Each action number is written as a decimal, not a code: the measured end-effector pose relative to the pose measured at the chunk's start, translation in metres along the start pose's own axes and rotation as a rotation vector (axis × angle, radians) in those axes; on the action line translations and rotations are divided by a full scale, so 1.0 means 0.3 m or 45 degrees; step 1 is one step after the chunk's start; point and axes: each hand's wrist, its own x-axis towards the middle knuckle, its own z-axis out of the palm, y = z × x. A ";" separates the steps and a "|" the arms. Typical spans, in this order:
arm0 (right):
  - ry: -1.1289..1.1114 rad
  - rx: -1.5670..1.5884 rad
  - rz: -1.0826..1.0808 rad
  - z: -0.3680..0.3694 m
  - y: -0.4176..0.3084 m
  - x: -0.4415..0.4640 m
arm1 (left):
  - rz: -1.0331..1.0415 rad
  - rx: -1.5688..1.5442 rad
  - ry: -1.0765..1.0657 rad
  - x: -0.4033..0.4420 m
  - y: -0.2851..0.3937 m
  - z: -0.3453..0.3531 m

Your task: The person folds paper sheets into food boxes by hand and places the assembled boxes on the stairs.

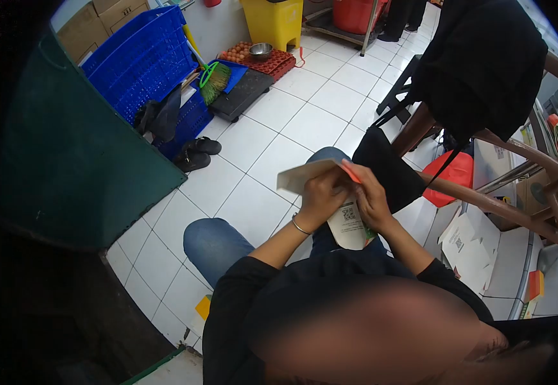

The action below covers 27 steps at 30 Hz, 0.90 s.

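A partly folded paper food carton (349,226), pale inside with a printed QR code and orange and green on its outer side, is held above my lap. My left hand (322,196), with a bracelet at the wrist, has its fingers closed on the carton's left part, where a pale flap (297,178) sticks out. Gripping the carton's right edge is my right hand (373,197), near an orange part at the top. The two hands are close together, and some fingertips are hidden behind the card.
Flat cartons (468,250) lie low at my right. A wooden chair (503,208) carries a black bag (478,70). Blue crates (137,61), a green broom (214,82), black shoes (197,154) and a yellow bin (272,25) stand ahead left. A green panel (80,154) rises at left.
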 end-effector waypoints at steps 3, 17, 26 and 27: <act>0.220 -0.228 -0.076 -0.002 -0.023 0.025 | -0.231 -0.541 0.183 0.006 0.023 0.024; 0.396 -0.459 -0.389 -0.059 -0.122 0.068 | -0.463 -0.939 0.425 0.048 0.172 -0.077; 0.632 -0.221 -0.401 -0.008 -0.202 0.077 | -0.258 -0.816 0.368 -0.012 0.141 -0.007; 0.587 -0.181 -0.357 -0.011 -0.204 0.077 | -0.294 -0.870 0.369 -0.008 0.150 -0.011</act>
